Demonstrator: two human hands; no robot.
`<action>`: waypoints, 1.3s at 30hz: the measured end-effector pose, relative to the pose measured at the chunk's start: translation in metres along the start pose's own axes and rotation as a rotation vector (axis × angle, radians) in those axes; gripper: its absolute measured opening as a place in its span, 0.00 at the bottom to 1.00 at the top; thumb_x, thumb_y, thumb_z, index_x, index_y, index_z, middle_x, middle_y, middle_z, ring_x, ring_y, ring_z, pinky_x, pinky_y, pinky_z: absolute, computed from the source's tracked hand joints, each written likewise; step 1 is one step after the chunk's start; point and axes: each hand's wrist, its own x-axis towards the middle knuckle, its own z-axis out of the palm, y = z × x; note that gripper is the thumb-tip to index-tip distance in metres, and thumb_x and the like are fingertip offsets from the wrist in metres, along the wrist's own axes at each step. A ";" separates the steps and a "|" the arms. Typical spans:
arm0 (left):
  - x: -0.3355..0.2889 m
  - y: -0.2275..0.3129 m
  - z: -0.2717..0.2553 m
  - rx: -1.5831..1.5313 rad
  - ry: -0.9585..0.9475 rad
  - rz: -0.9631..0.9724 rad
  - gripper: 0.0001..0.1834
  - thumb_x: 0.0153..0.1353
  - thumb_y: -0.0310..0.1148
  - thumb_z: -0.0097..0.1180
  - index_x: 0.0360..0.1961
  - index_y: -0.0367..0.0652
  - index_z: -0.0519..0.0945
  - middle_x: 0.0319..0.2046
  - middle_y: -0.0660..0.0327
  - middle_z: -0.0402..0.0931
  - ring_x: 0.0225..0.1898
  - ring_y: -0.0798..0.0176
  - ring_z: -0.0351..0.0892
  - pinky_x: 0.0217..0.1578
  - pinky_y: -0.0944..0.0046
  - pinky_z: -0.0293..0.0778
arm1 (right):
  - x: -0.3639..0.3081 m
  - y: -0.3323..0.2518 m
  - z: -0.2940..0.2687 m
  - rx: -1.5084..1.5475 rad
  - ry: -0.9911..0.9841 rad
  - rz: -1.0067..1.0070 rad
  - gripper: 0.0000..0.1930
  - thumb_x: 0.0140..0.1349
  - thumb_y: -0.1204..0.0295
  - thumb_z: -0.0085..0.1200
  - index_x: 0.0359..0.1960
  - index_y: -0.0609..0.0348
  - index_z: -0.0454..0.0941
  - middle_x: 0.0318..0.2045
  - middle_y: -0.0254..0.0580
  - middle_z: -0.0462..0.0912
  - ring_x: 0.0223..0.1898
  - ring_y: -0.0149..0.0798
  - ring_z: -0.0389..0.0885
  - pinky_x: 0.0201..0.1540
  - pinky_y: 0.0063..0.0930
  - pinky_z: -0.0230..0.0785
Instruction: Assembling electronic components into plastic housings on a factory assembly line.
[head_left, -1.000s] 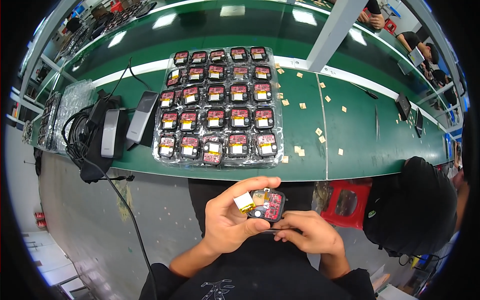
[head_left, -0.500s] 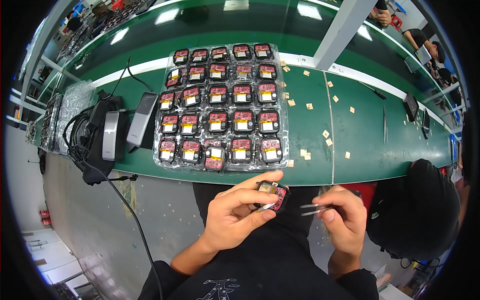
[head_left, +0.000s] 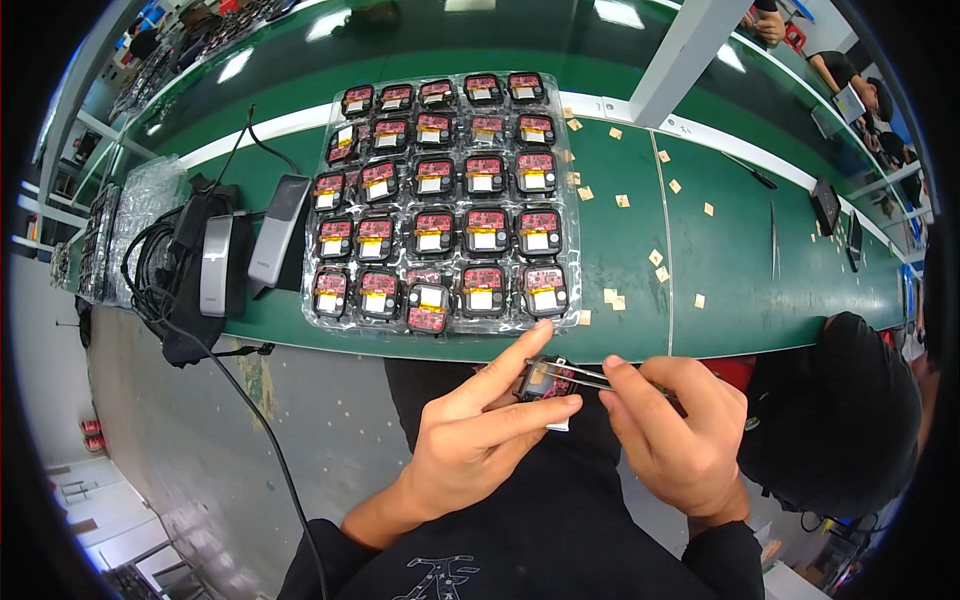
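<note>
My left hand (head_left: 465, 435) grips a small black square device casing (head_left: 535, 384) with a red circuit board, held just off the table's near edge. Its fingers partly cover the casing, and a white piece (head_left: 558, 426) sticks out below them. Pinched in my right hand (head_left: 685, 430) is a pair of metal tweezers (head_left: 585, 374), whose tips reach the upper part of the casing; whether they grasp anything there is too small to tell. Ahead lies a clear plastic tray (head_left: 571, 210) holding rows of similar casings with red boards, yellow strips and white blocks.
Two grey power banks (head_left: 280, 232) and a coil of black cables (head_left: 150, 262) sit left of the tray. Small tan squares (head_left: 611, 296) are scattered on the green table (head_left: 740, 330) at right, with a screwdriver (head_left: 762, 178) and other tweezers (head_left: 774, 240). A rounded black object (head_left: 850, 420) stands at right.
My right hand has moved left, bringing the tweezers to the casing. My left hand has turned the casing and shifted its fingers; the red board is now less visible.
</note>
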 end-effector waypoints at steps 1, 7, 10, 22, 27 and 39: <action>0.000 0.001 -0.001 0.016 -0.012 -0.022 0.22 0.54 0.12 0.68 0.49 0.43 0.90 0.69 0.36 0.69 0.51 0.56 0.88 0.48 0.63 0.84 | 0.000 0.000 0.000 0.015 -0.006 -0.014 0.18 0.46 0.75 0.74 0.42 0.60 0.88 0.29 0.35 0.78 0.22 0.32 0.77 0.22 0.27 0.68; -0.005 -0.005 -0.003 -0.055 -0.039 -0.047 0.22 0.55 0.14 0.68 0.49 0.45 0.90 0.68 0.37 0.69 0.48 0.58 0.88 0.48 0.64 0.83 | 0.002 0.008 0.000 0.053 -0.029 -0.053 0.15 0.47 0.75 0.72 0.39 0.58 0.88 0.28 0.32 0.78 0.21 0.30 0.77 0.21 0.26 0.68; -0.006 -0.005 -0.002 -0.090 -0.058 -0.073 0.21 0.55 0.14 0.69 0.49 0.44 0.90 0.68 0.39 0.71 0.47 0.58 0.88 0.47 0.65 0.83 | 0.001 0.013 -0.001 0.085 -0.042 -0.047 0.14 0.46 0.74 0.72 0.37 0.56 0.88 0.27 0.30 0.77 0.21 0.30 0.77 0.21 0.26 0.68; -0.006 -0.004 -0.004 -0.134 -0.066 -0.052 0.19 0.55 0.13 0.67 0.47 0.42 0.90 0.61 0.44 0.77 0.47 0.57 0.87 0.47 0.64 0.84 | 0.002 0.011 -0.002 0.132 -0.053 -0.030 0.14 0.43 0.74 0.71 0.35 0.55 0.87 0.26 0.30 0.76 0.20 0.31 0.75 0.21 0.27 0.66; -0.004 0.003 -0.003 -0.046 -0.099 -0.125 0.19 0.51 0.08 0.66 0.42 0.37 0.91 0.62 0.39 0.75 0.53 0.50 0.86 0.47 0.61 0.86 | 0.006 -0.001 -0.008 -0.062 -0.059 -0.055 0.15 0.43 0.73 0.71 0.36 0.58 0.87 0.27 0.31 0.77 0.20 0.31 0.75 0.21 0.27 0.66; -0.006 -0.003 -0.011 -0.047 -0.135 -0.041 0.20 0.55 0.12 0.66 0.48 0.42 0.90 0.61 0.44 0.76 0.47 0.56 0.87 0.49 0.61 0.85 | 0.012 0.018 -0.008 0.308 -0.214 0.082 0.10 0.45 0.74 0.71 0.32 0.53 0.85 0.27 0.31 0.76 0.19 0.35 0.75 0.20 0.30 0.67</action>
